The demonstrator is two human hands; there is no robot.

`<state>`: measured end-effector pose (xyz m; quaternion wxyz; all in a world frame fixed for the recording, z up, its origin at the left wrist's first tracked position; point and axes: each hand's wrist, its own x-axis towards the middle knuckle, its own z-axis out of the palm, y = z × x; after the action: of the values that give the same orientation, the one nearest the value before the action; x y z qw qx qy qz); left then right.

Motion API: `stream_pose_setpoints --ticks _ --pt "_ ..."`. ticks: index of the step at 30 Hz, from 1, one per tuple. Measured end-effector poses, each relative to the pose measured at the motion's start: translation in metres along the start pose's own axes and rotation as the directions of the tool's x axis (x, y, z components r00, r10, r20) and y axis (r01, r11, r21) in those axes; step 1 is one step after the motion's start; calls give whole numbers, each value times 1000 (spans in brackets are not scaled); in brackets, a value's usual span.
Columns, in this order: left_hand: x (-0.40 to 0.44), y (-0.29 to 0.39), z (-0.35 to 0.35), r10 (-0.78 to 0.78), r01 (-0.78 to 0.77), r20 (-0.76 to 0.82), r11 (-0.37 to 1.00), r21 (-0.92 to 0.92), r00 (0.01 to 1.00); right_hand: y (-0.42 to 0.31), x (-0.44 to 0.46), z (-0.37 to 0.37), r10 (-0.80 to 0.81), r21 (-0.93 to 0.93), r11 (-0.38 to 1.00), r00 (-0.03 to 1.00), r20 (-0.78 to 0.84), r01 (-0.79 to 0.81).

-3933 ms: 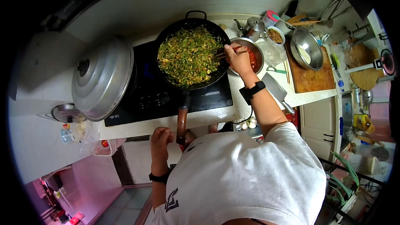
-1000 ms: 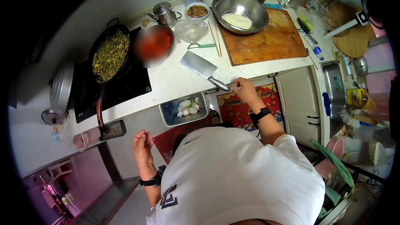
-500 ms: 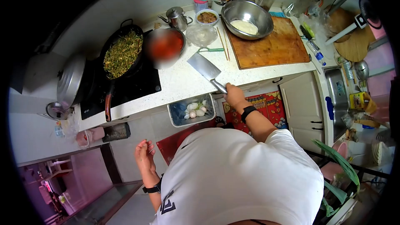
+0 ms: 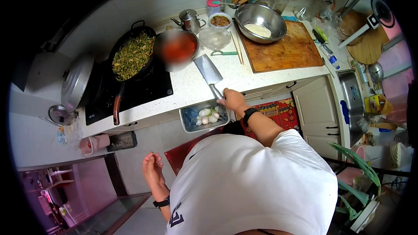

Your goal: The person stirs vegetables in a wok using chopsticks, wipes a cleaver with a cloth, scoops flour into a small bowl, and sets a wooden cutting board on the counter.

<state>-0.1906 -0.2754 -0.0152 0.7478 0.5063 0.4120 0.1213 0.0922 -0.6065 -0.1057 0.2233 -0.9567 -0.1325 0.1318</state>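
My right hand [image 4: 234, 100] is closed round the handle of a cleaver [image 4: 207, 68] at the counter's front edge. The broad metal blade points away from me over the white worktop, right of a pan of red food [image 4: 177, 48]; whether it touches the surface I cannot tell. Below the handle is a clear bin [image 4: 185, 124] with several white, round, egg-like pieces [image 4: 208, 116] in it. My left hand [image 4: 152, 167] hangs low in the air, away from the counter, its fingers loosely curled and apart, with nothing visible in them.
A wok of chopped greens [image 4: 133, 56] sits on the black hob [image 4: 143, 100]. A steel bowl with pale dough [image 4: 257, 30] rests on the wooden board [image 4: 283, 52]. Chopsticks [image 4: 237, 48], a green peeler [image 4: 224, 53] and a teapot [image 4: 188, 21] stand or lie nearby. The sink [image 4: 352, 104] is at right.
My right hand has moved left with the cleaver, whose blade now stands steeper in view. The left hand has hardly moved. The whole view has shifted slightly.
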Motion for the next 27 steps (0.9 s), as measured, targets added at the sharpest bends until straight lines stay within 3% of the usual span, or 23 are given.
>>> stream_pose_setpoints --ticks 3,8,18,27 --pt "-6 -7 1 8 -8 -10 1000 -13 1000 20 12 -19 121 135 985 985 -126 -103" --pt "-13 -6 17 27 -30 -69 999 -37 997 67 60 -40 177 100 982 961 -214 -159" --pt "-48 -14 69 38 -53 -188 996 -72 981 81 138 -70 -12 51 998 960 -280 27" --pt "-76 -28 94 57 -100 -281 985 -142 958 83 167 -85 -43 6 999 985 -168 45"
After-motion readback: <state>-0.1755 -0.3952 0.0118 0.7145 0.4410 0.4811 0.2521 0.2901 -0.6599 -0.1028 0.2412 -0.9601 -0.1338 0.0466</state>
